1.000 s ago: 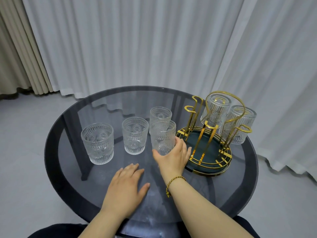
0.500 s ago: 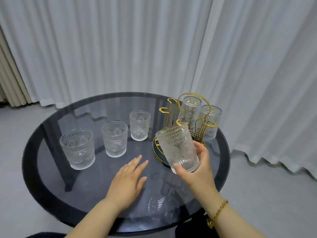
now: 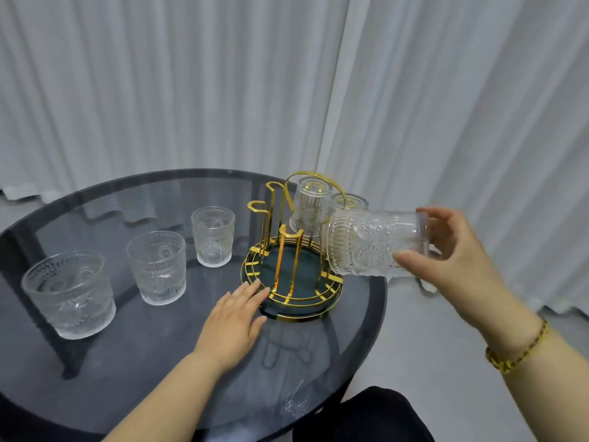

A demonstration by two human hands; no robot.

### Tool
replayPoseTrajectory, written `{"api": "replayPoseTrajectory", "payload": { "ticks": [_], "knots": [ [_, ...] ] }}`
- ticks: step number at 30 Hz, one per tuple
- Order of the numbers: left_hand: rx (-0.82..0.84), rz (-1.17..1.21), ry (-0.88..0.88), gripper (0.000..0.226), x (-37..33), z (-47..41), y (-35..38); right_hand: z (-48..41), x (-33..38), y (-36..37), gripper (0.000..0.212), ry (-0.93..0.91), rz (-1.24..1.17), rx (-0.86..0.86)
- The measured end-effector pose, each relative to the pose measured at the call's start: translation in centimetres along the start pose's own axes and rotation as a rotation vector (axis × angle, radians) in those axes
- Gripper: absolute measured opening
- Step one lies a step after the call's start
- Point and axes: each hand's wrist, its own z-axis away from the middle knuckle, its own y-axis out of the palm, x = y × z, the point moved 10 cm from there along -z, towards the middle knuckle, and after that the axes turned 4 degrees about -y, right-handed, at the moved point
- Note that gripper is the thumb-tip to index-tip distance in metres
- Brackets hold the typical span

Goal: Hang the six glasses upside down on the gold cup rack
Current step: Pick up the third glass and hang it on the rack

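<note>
Glass sideways, pinched by right hand, half hiding rear hung glass; left hand flat, spread.

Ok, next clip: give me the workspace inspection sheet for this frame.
Surface: round dark glass table.
Job's things: gold cup rack near the right edge with two hung glasses; three upright glasses at left; held glass lying sideways beside the rack.
Clutter: nothing seen.
Grippers: right hand grips the held glass; left hand flat, fingers at the rack's base.
Cables: nothing seen.
Surroundings: white curtains.
</note>
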Motion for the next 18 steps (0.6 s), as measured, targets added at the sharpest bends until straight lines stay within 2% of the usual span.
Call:
{"api": "replayPoseTrajectory", "payload": {
  "ticks": [5, 11, 15, 18],
  "knots": [
    [-0.01, 0.009, 0.014, 0.049, 0.1, 0.0, 0.1, -3.9, 3.3, -0.6, 0.054, -0.067, 0.213, 0.122],
    [-0.008, 0.013, 0.013, 0.05, 0.3, 0.0, 0.3, -7.3, 3.1, 2.5, 0.065, -0.088, 0.496, 0.294],
    [-0.012, 0.007, 0.011, 0.051, 0.3, 0.0, 0.3, -7.8, 0.8, 4.3, 0.072, -0.018, 0.499, 0.351],
    [-0.015, 0.015, 0.012, 0.051, 0.4, 0.0, 0.3, -7.5, -0.8, 5.2, 0.069, 0.022, 0.475, 0.344]
  ]
}}
